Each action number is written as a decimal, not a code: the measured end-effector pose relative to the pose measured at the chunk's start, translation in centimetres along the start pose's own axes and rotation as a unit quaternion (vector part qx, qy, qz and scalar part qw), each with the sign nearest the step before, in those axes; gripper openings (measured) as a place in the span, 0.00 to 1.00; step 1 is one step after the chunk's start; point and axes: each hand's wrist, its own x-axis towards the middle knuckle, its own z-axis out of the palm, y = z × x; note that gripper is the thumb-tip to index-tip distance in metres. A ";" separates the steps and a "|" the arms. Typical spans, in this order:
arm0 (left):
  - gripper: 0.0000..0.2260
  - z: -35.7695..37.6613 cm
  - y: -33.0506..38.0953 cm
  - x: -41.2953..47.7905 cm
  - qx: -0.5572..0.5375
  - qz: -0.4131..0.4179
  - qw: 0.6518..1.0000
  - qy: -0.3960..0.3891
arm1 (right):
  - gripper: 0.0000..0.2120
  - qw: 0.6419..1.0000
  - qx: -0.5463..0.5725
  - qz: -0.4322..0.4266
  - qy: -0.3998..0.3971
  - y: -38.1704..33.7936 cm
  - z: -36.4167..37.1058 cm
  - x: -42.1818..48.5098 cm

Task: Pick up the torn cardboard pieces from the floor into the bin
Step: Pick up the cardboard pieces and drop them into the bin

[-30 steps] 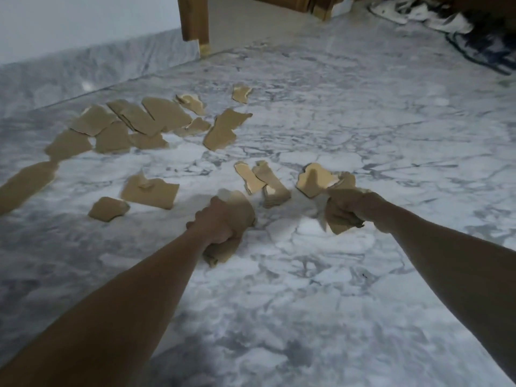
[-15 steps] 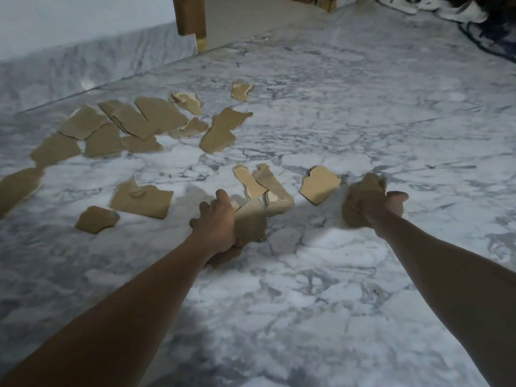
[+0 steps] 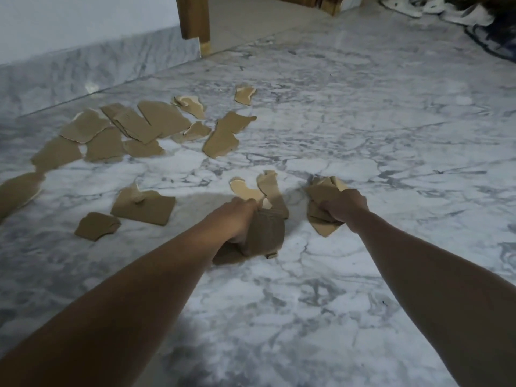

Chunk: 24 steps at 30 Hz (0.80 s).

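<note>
- Fingers (image 3: 245, 203) of the left hand (image 3: 237, 217) are clamped round a cardboard wad (image 3: 265, 236), low over the marble floor (image 3: 363, 121).
- The right hand (image 3: 347, 205) grips a stack (image 3: 324, 227) of torn pieces, its fingers curled tight on it.
- Two strips (image 3: 272, 188) lie on the floor just beyond the left hand.
- Two flat pieces (image 3: 143, 205) lie to the left.
- A larger scatter (image 3: 134, 127) lies farther off, near the skirting (image 3: 83, 68).
- Shoes (image 3: 460, 12) sit at the far right.
</note>
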 end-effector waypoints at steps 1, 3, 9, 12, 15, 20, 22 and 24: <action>0.38 0.6 -0.4 -0.8 -0.006 0.000 1.000 0.026 | 0.35 1.000 -0.024 0.010 -0.001 0.1 -0.1 0.2; 0.32 1.7 -1.4 -2.0 -0.018 0.004 0.998 0.055 | 0.39 0.999 -0.050 0.007 -0.004 -0.3 -0.4 0.0; 0.38 1.1 -2.4 -2.2 0.081 0.029 0.995 0.049 | 0.38 0.997 0.057 0.016 -0.047 -1.3 -0.3 -0.3; 0.40 0.9 -2.5 -2.2 0.090 0.032 0.993 0.072 | 0.43 0.987 0.149 0.033 -0.052 -1.5 -0.1 -0.6; 0.41 1.2 -2.9 -2.4 0.050 -0.003 0.997 0.064 | 0.40 0.959 0.273 0.044 -0.066 -1.7 -0.3 -0.8; 0.40 2.4 -4.2 -3.3 -0.051 -0.018 0.997 0.057 | 0.13 0.925 0.285 -0.005 -0.251 -5.1 0.5 -2.8; 0.40 2.8 -4.6 -4.0 -0.077 -0.010 0.995 0.058 | 0.17 0.927 0.242 -0.035 -0.286 -6.9 1.4 -4.2; 0.38 3.0 -4.9 -4.8 -0.107 -0.010 0.992 0.067 | 0.18 0.946 0.181 -0.071 -0.261 -8.4 3.0 -5.3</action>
